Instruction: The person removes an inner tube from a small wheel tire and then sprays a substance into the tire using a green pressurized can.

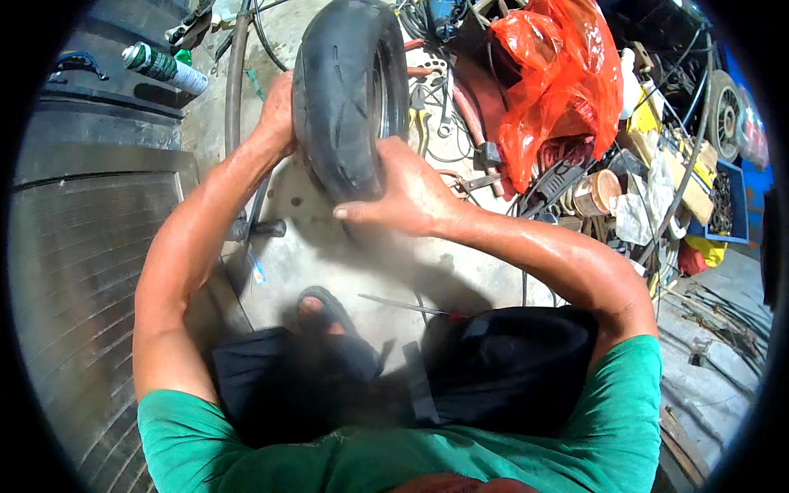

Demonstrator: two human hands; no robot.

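Note:
A black rubber tire [333,90] stands upright in front of me, its worn tread facing me and its open centre showing on the right side. My left hand [281,108] presses against the tire's left side, with most of its fingers hidden behind the rubber. Low on the right, my right hand [403,191] grips the tire, its thumb across the tread and its fingers at the side wall. Between my feet and the tire, a thin metal rod or screwdriver [403,304] with a red end lies on the concrete floor [329,263].
A red plastic bag [559,82] lies on a heap of tools and cables at the right. Nearby are a wrench [446,111], pliers [422,123] and a blue crate [738,205]. To the left stand a slatted metal panel [74,287] and a spray can [164,69].

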